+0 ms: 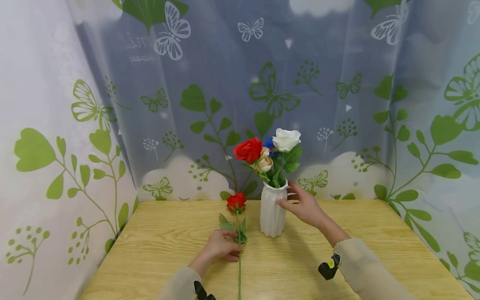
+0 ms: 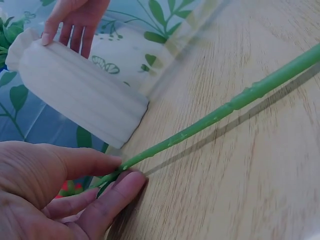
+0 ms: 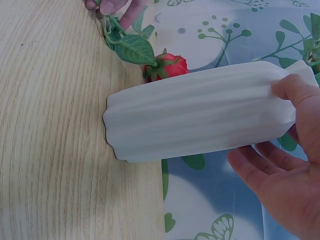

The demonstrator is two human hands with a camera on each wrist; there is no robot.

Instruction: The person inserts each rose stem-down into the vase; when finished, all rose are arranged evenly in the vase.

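Note:
A white ribbed vase stands upright on the wooden table, holding a red rose, a white rose, a beige flower and a partly hidden blue one. My right hand grips the vase near its neck, thumb on the near side and fingers behind; the right wrist view shows the thumb against the wall. Left of the vase lies another red rose with a long green stem. My left hand pinches that stem below the leaves between thumb and finger.
The light wooden table ends at the back against a patterned curtain with butterflies and leaves. Similar curtain panels hang at the left and right sides. A small black device is strapped at the right wrist.

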